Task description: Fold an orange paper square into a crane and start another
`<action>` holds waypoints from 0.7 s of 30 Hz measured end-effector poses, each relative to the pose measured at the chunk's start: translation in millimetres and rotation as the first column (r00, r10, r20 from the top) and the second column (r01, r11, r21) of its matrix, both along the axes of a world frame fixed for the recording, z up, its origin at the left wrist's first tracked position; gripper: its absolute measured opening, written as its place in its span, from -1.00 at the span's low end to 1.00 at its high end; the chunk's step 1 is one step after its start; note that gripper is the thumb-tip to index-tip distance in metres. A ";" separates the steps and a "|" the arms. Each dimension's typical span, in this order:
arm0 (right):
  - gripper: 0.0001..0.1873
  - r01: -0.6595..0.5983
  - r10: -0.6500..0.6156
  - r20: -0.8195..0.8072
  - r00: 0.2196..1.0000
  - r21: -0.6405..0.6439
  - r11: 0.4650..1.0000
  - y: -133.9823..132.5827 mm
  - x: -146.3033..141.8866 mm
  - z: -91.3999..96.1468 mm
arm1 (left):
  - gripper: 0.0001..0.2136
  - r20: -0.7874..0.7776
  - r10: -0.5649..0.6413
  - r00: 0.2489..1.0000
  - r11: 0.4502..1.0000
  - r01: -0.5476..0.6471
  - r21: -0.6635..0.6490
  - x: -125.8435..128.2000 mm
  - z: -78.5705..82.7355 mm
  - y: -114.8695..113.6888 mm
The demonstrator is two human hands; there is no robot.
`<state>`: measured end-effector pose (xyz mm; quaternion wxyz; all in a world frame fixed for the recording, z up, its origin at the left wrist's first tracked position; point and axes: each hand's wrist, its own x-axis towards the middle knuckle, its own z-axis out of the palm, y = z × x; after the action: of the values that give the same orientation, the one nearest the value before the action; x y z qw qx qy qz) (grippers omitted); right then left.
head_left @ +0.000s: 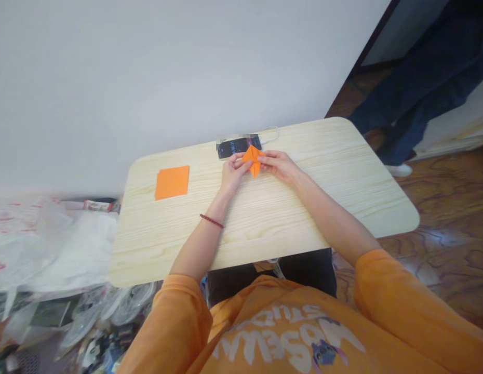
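Folded orange paper (253, 160) sits above the pale wood counter (265, 228), just before your phone (236, 146), pinched from both sides by your left hand (233, 174) and right hand (276, 166), which steadies it; a flat orange square (172, 182) lies well left.

A white wall (179, 88) rises beyond the right grip (278, 167), past the pale wooden bench (304, 143). Brown swirled floor (452, 208) spreads to the grip's right; plastic bags (39, 244) heap far left.
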<state>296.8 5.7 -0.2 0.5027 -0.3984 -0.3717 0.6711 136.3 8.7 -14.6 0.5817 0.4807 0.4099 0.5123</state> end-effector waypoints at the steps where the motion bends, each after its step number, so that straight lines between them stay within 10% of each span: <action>1: -0.64 -0.002 0.002 -0.014 1.000 -0.009 1.000 0.0 0.3 0.0 | -0.57 -0.006 0.007 1.000 1.000 -0.007 0.008 0.0 -0.9 0.5; 21: -0.69 0.037 -0.036 0.039 0.999 -0.025 0.999 -2.9 -4.0 5.9 | -0.61 -0.001 0.097 0.995 0.992 -0.097 0.076 -1.1 -3.5 1.5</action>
<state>292.8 2.8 5.7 0.5025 -0.4245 -0.3655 0.6585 135.1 10.2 -18.1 0.5364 0.4834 0.4144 0.5540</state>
